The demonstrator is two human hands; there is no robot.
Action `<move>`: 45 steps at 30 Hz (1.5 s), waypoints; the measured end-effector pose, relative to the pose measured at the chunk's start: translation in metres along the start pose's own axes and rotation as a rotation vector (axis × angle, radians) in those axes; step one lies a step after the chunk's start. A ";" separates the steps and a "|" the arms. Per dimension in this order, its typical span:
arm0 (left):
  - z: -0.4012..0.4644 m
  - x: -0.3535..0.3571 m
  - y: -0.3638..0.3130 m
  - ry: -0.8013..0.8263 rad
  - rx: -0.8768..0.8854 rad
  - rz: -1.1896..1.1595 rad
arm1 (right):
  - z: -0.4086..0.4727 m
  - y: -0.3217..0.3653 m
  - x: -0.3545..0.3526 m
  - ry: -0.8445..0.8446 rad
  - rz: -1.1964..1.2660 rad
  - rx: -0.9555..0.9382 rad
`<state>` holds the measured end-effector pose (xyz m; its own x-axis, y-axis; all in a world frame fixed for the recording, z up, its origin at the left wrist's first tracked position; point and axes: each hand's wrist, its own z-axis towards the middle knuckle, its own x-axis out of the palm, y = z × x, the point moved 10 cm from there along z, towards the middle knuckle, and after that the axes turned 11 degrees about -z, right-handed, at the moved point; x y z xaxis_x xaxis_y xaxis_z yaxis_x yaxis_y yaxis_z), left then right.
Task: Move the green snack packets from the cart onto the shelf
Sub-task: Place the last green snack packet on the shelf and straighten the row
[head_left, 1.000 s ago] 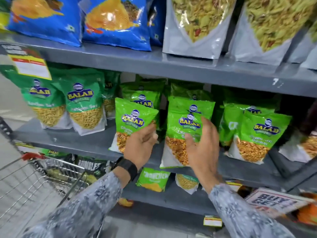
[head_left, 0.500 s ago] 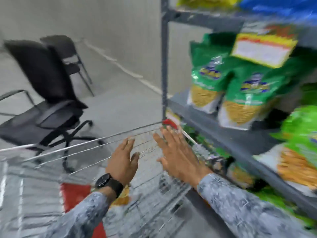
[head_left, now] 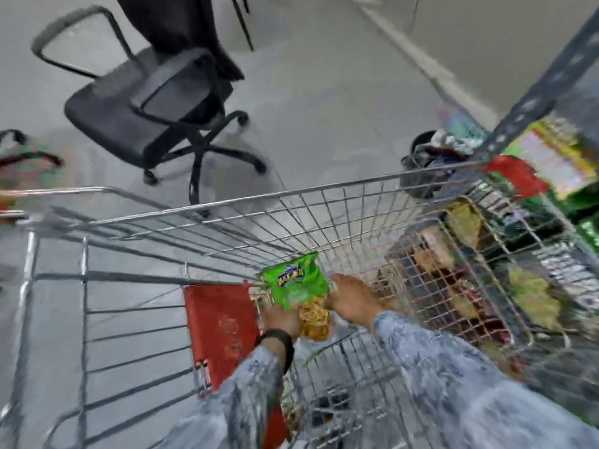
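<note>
A green snack packet [head_left: 296, 281] with yellow snacks showing at its bottom is held upright inside the wire cart [head_left: 227, 205]. My left hand [head_left: 280, 319] grips its lower left edge, a black watch on that wrist. My right hand [head_left: 351, 301] grips its right side. The shelf [head_left: 551, 82] with green packets stands at the right edge, blurred.
A red flap [head_left: 220, 328] lies in the cart left of the packet. A black office chair [head_left: 162, 102] stands on the grey floor beyond the cart. A dark bin [head_left: 424, 166] sits by the shelf post. More packets show through the cart's right wall.
I turned from the shelf down to the cart. Both hands, empty and spread before, have dropped into the cart and closed on a green packet.
</note>
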<state>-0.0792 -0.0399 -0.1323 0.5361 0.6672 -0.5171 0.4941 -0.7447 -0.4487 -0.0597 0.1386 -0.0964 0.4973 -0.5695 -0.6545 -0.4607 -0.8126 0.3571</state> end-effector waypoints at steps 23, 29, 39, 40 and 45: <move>-0.229 0.027 -0.163 0.288 0.554 -0.700 | -0.252 -0.099 -0.153 -0.666 0.558 -0.040; -0.477 0.122 -0.241 0.547 1.013 -0.473 | -0.527 -0.223 -0.168 -1.101 0.733 0.061; -0.792 0.398 -0.204 1.058 1.242 -0.169 | -0.876 -0.432 -0.024 -1.598 0.880 0.503; -0.811 0.420 -0.199 1.096 1.250 -0.142 | -0.895 -0.449 -0.010 -1.642 0.907 0.518; -0.872 0.526 -0.174 1.202 1.317 0.022 | -0.941 -0.532 0.047 -1.696 0.893 0.687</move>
<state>0.7144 0.4537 0.3094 0.9883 -0.1482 -0.0364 -0.0169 0.1304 -0.9913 0.9009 0.4271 0.3102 -0.8388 0.2931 -0.4588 -0.4866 -0.0254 0.8733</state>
